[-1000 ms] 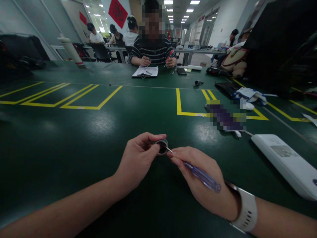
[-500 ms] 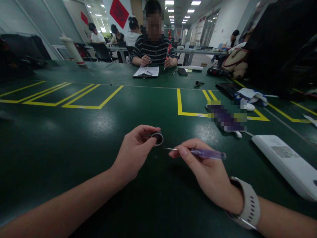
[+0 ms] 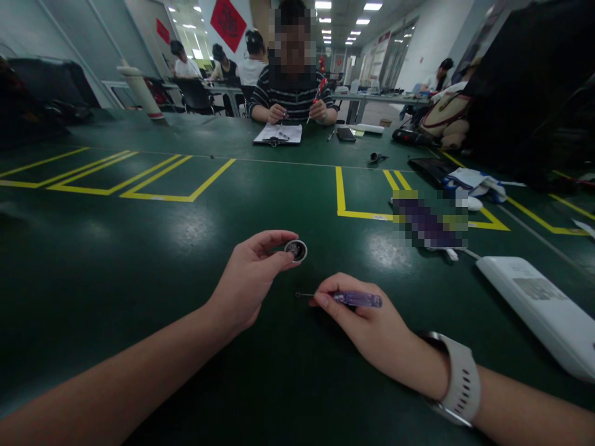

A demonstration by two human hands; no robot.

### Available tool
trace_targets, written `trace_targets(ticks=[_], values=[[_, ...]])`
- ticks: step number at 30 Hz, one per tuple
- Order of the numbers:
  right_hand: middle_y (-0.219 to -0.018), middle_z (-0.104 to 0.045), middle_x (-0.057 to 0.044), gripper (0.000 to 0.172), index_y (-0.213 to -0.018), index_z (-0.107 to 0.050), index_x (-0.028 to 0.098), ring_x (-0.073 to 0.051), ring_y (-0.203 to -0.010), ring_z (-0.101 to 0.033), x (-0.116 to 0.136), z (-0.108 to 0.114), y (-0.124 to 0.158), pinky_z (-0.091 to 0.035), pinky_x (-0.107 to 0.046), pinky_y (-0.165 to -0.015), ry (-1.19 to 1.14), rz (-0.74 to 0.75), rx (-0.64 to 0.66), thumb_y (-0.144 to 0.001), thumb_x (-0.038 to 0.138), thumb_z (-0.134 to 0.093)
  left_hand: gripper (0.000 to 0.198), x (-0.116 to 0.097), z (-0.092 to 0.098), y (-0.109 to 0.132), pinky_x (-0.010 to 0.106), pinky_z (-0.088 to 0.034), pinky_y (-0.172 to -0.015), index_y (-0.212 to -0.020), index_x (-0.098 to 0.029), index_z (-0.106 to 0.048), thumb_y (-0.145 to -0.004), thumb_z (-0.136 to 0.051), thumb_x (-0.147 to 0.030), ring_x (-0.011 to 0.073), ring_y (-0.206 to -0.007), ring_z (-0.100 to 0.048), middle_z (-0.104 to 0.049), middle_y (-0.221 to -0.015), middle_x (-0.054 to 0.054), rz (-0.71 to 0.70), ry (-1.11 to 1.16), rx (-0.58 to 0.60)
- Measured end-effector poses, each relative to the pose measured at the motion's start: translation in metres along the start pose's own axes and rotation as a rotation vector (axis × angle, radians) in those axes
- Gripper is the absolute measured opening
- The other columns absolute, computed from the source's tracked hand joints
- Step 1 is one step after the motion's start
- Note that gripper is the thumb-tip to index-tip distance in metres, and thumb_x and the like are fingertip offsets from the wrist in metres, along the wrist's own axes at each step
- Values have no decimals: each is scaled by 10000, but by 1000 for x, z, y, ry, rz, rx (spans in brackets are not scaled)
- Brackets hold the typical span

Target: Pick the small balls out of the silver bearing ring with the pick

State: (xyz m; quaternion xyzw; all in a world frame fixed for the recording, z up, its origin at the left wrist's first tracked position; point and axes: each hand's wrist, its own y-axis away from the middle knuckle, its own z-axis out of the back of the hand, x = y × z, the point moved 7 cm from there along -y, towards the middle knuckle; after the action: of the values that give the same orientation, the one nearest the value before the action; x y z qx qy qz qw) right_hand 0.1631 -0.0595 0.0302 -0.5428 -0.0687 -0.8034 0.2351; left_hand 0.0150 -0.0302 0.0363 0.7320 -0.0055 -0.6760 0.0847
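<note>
Between thumb and fingers, my left hand (image 3: 248, 272) pinches a small round metal part (image 3: 297, 249), its open end tilted toward me so that the dark inside shows. My right hand (image 3: 356, 316) is closed on a screwdriver (image 3: 357, 299) with a see-through purple handle and a thin shaft pointing left. The shaft's tip is at a tiny ring (image 3: 297, 295) on the green table (image 3: 186, 384), just below the metal part. Whether the tip goes through the ring or only touches it, I cannot tell.
To the right lie a white power bank (image 3: 534, 303) with a cable and a blurred-out phone (image 3: 427, 223). Yellow tape lines (image 3: 341, 192) mark the table. Across it sits a person (image 3: 292, 93) with a red tool and a clipboard (image 3: 277, 134). A small dark part (image 3: 375, 158) lies farther back.
My right hand has moved down and left, bringing the screwdriver tip to the tiny ring. The round metal part has turned in my left hand, showing more of its inside.
</note>
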Motion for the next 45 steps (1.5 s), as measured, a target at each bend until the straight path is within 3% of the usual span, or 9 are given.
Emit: trace_targets(ticks=[5,9,11,15,19,23,33,41,45], values=[[-685,-651,-3,113,-780,-619,198,-143,-616,-595,4,6,-7,-455,-263,-541,52,-106,38,-850,232,-538,256,0,0,1,329,-502,-844,-909,-156,-683,-654,-697,-143,184,-868,-647,-712,-889,43,-4,-22,11],[-600,-649,-11,116,-746,-569,164,-120,-516,-596,-22,-6,-12,-478,-231,-477,-411,-468,58,-821,252,-576,296,0,2,0,327,-492,-847,-938,-153,-690,-643,-703,-145,179,-853,-651,-718,-880,40,-6,-46,3],[-612,-671,-25,124,-764,-562,151,-113,-518,-615,-30,-13,-14,-492,-218,-489,-656,-552,34,-796,259,-616,327,1,3,-2,319,-497,-825,-964,-157,-689,-637,-706,-142,171,-821,-654,-722,-862,35,-2,-49,-2],[-676,-705,-51,139,-800,-579,136,-116,-588,-658,-31,-19,-17,-513,-200,-537,-917,-540,45,-779,253,-653,346,0,6,-5,308,-505,-808,-985,-161,-689,-640,-703,-141,166,-812,-658,-727,-871,37,-18,-46,-7],[-708,-715,-45,146,-804,-584,143,-110,-621,-663,-29,-9,-18,-523,-200,-580,-1002,-459,-16,-784,267,-658,334,-1,8,-6,317,-513,-808,-978,-159,-693,-644,-702,-143,174,-822,-660,-728,-892,48,-35,-55,-15],[-697,-706,-25,157,-806,-589,153,-112,-627,-655,-26,-1,-17,-512,-211,-579,-840,-349,-62,-790,295,-656,329,-1,7,-6,320,-522,-791,-967,-163,-698,-638,-707,-153,182,-819,-664,-728,-880,52,-42,-59,-19],[-762,-651,-11,109,-831,-591,172,-134,-734,-633,-13,-13,-17,-503,-279,-683,-342,-166,55,-856,271,-552,320,-1,6,-5,304,-536,-764,-953,-164,-701,-633,-708,-147,184,-817,-669,-728,-889,54,-17,-46,-17],[-713,-643,-10,142,-790,-622,175,-142,-656,-592,12,-12,-12,-452,-279,-606,87,-29,107,-866,220,-510,320,-1,6,-4,301,-537,-752,-948,-171,-703,-629,-706,-150,183,-802,-668,-732,-875,53,-12,-65,-22],[-669,-641,-7,128,-764,-615,180,-137,-608,-581,15,-10,-12,-446,-268,-564,129,-94,115,-845,213,-522,308,-1,7,-5,302,-532,-766,-952,-166,-700,-646,-693,-137,183,-829,-664,-730,-883,52,-22,-59,-5]])
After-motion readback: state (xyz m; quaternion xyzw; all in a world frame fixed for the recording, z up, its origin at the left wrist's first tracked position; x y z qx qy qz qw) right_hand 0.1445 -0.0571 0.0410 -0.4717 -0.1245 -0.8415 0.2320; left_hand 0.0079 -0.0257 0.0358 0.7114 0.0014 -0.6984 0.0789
